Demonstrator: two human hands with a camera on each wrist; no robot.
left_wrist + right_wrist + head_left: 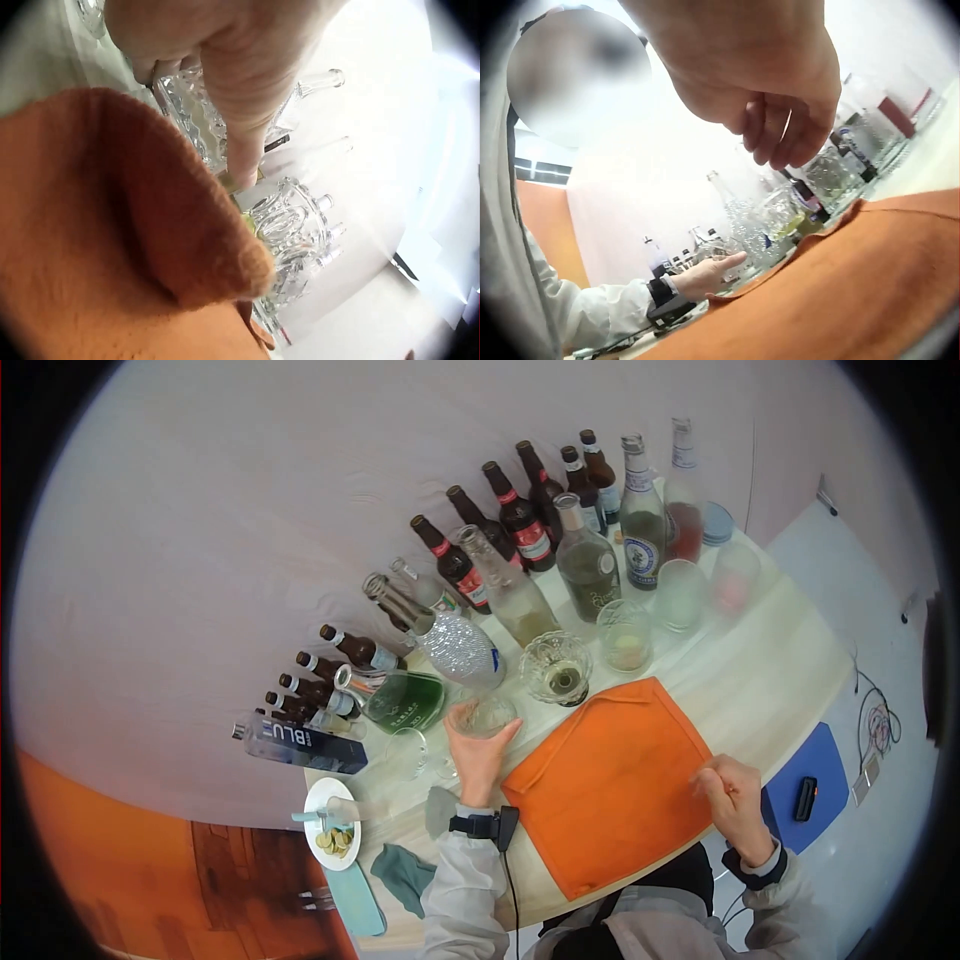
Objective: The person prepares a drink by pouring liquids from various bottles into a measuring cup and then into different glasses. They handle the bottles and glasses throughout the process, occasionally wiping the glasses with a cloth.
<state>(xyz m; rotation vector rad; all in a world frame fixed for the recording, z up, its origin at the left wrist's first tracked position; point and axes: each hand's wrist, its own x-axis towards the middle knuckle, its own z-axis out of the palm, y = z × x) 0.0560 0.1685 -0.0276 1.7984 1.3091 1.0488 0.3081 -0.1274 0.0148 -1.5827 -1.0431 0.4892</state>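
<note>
In the head view, my left hand (pixel 477 758) grips a clear glass (pixel 490 712) on the table, thumb along its right side and fingers round its left. Cut-glass facets of that glass (pixel 184 105) show behind the fingers in the left wrist view. My right hand (pixel 733 800) hovers at the right edge of a spread orange cloth (pixel 610 790). Its fingers hang loosely curled with nothing between them, as the right wrist view shows. A scalloped footed glass (pixel 533 670) stands just right of the held glass, and a green-filled carafe (pixel 405 702) stands to its left.
Behind stand brown beer bottles (pixel 520 525), a glittery silver bottle (pixel 460 650) and clear tumblers (pixel 680 600). A blue box-shaped bottle (pixel 305 745) is at the far left. Near the left edge are a white plate (pixel 321 796) with coin-like discs and a dark green cloth (pixel 403 877).
</note>
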